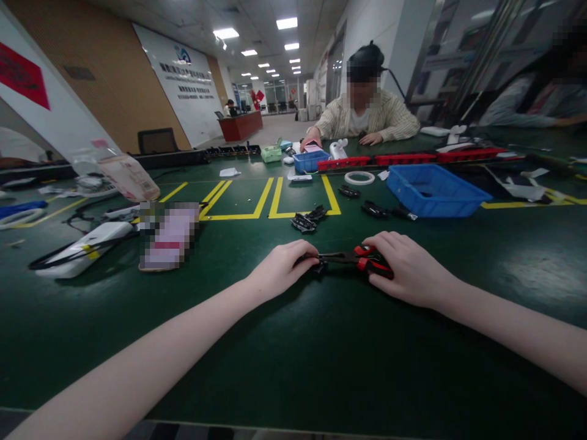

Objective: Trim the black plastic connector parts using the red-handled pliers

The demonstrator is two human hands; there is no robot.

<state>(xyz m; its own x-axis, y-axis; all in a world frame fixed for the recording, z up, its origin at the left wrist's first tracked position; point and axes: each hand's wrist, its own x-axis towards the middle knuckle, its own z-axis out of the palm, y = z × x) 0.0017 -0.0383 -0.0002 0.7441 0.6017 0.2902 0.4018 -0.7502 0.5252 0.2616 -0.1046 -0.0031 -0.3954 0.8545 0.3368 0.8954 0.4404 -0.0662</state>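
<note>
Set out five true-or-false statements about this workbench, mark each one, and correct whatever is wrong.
1. The bare right hand holds the pliers with red-and-black handles. True.
2. The bare left hand lies flat on the dark green tabletop, holding nothing. False: the left hand pinches a small black part at the pliers' tips.
3. The larger blue rectangular plastic bin stands farther from the person than the pliers. True.
4. The flat white ring lies inside the larger bin. False: the ring lies on the tabletop, left of that bin.
5. A co-worker in a pale striped shirt is across the table. True.
</note>
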